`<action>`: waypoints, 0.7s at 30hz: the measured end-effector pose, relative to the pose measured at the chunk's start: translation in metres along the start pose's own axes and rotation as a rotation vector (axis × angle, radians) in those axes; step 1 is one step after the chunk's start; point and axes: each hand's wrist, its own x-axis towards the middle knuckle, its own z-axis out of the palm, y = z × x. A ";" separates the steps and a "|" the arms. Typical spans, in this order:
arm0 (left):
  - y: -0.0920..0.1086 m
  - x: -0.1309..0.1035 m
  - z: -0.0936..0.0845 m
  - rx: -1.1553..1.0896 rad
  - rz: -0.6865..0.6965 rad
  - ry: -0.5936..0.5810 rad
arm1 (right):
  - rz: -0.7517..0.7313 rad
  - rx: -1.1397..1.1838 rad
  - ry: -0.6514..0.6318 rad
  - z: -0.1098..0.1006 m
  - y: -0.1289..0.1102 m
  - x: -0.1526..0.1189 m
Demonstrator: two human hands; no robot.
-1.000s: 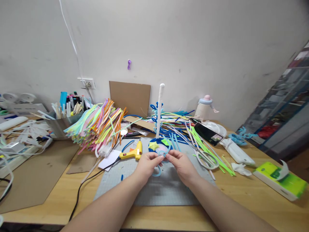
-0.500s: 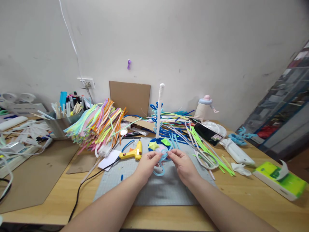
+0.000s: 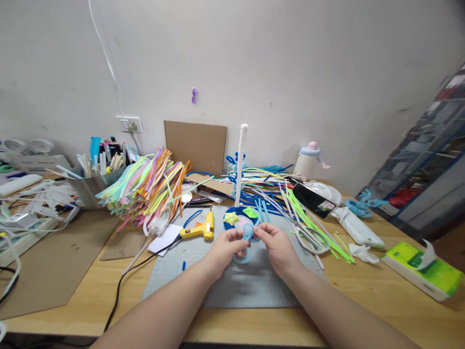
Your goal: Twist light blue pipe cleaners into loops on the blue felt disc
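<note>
Between my two hands is a light blue pipe cleaner (image 3: 241,258) bent into loops. My left hand (image 3: 225,249) pinches it from the left, thumb and fingers together. From the right, my right hand (image 3: 275,243) grips its upper part between thumb and forefinger. Just behind my fingertips sits a round dark blue base (image 3: 229,212) with a yellow star (image 3: 231,219), a green star (image 3: 250,213) and a pale pink piece. A white wrapped stick (image 3: 240,165) stands upright at its back, with curled blue pipe cleaners beside it.
A grey cutting mat (image 3: 221,291) lies under my hands. On the left are a yellow glue gun (image 3: 199,231) and a big bundle of coloured pipe cleaners (image 3: 145,189). Scissors (image 3: 312,240), a phone (image 3: 314,199) and a green tissue pack (image 3: 421,269) lie to the right.
My left hand has shifted slightly down and its fingers have changed position on the light blue loops. My right hand keeps its pinch in nearly the same place.
</note>
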 end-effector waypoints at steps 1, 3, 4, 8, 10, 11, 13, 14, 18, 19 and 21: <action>-0.001 0.000 -0.001 0.009 -0.005 0.008 | -0.002 -0.002 -0.001 0.000 0.000 0.000; -0.002 0.001 -0.001 0.040 0.003 0.034 | -0.006 -0.004 -0.001 -0.001 0.002 0.000; -0.002 0.001 -0.001 0.059 0.012 0.045 | -0.005 -0.001 0.001 -0.002 0.003 0.001; -0.002 0.001 -0.001 0.093 0.047 0.055 | 0.040 0.037 -0.006 -0.003 0.005 0.002; -0.002 0.001 -0.001 0.091 0.061 0.051 | 0.075 0.057 -0.012 -0.002 0.004 0.002; -0.001 0.000 0.000 0.088 0.060 0.051 | 0.085 0.063 -0.016 -0.002 0.004 0.002; 0.000 0.000 0.000 0.079 0.046 0.047 | 0.076 0.069 -0.023 -0.001 0.003 0.001; 0.000 0.000 0.000 0.074 0.042 0.043 | 0.060 0.067 -0.028 0.000 0.003 0.001; 0.000 0.000 -0.001 0.040 0.083 0.067 | 0.002 0.063 -0.026 0.002 0.005 -0.001; 0.000 0.001 -0.002 0.038 0.092 0.081 | 0.000 0.065 -0.032 0.002 0.006 -0.001; 0.000 0.001 -0.002 0.050 0.093 0.104 | -0.001 0.069 -0.050 0.003 0.008 -0.002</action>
